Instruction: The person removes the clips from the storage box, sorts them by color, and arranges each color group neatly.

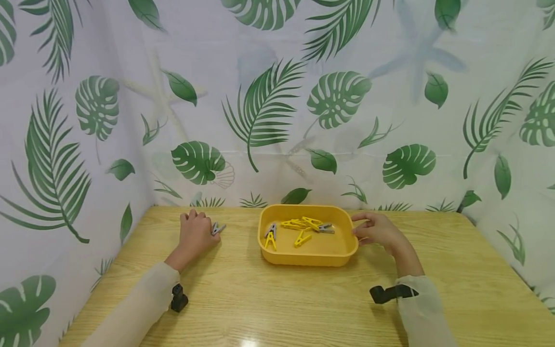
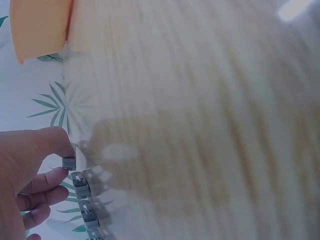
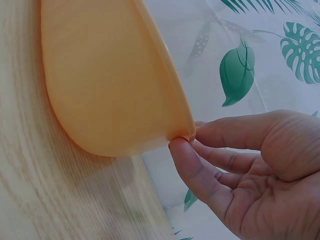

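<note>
In the head view my left hand (image 1: pixel 196 234) is at the left of the table with a grey clothespin (image 1: pixel 218 229) at its thumb side. The left wrist view shows thumb and forefinger pinching that clothespin (image 2: pixel 69 163). More grey clothespins (image 2: pixel 81 185) stand in a row on the table beside the other fingers, hidden behind the hand from above. My right hand (image 1: pixel 376 232) pinches the rim of a yellow plastic basin (image 1: pixel 303 260) at its right end. Inside the basin lie several yellow clothespins (image 1: pixel 302 238) and a few grey ones (image 1: pixel 326 229).
A light wood table (image 1: pixel 277 299) carries everything. Behind it and at both sides hangs a white cloth (image 1: pixel 277 178) printed with green leaves. Each sleeve has a black wrist camera (image 1: pixel 178 298) strapped near the cuff.
</note>
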`<state>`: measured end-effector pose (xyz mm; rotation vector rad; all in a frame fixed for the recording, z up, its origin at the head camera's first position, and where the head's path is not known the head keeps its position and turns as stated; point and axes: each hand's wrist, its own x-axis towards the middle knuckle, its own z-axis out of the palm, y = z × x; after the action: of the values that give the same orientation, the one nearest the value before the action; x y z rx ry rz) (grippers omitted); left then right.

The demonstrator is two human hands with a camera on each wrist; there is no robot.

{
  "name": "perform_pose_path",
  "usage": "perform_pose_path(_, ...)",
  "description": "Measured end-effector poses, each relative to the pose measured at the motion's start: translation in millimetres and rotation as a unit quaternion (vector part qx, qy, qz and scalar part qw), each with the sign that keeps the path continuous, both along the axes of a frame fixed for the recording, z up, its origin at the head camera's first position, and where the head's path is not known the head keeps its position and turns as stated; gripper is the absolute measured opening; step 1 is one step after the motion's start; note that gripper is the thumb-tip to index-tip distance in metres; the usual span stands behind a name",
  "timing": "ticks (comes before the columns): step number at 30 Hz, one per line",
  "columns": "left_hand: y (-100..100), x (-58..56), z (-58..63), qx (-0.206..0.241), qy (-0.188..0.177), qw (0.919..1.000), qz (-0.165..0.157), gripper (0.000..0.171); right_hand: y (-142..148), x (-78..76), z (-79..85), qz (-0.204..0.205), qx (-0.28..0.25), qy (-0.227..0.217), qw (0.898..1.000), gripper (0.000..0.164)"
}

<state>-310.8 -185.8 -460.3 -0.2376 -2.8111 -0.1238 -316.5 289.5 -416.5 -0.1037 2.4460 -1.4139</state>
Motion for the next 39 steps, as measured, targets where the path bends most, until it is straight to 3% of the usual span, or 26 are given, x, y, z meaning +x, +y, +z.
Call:
perform_pose_path(11,1,-3.1,-6.4,0.007,0.000,1.0000,0.005,0.035,-1,3.6,0.2,0.004,-0.007,0.006,1.000,0.051)
perform_pose_path(20,5,-0.1,-2.6,0.021,0.011,0.9997,-0.002,0.030,0,3.6,-0.8,0.004,-0.007,0.012,1.000,0.051)
perform_pose_path(25,11,-2.4,2.3,0.022,0.028,0.9993,-0.014,0.023,2,3.5,-0.6,0.008,-0.004,0.011,1.000,0.052)
perform_pose_path(32,26,-7.0,12.6,0.041,0.074,0.9946,-0.060,0.025,1,4.7,0.6,0.013,-0.011,0.010,1.000,0.055)
perform_pose_path(39,64,-8.4,32.8,0.050,0.059,0.9924,-0.095,0.026,1,5.1,0.5,0.017,-0.013,0.007,1.000,0.054)
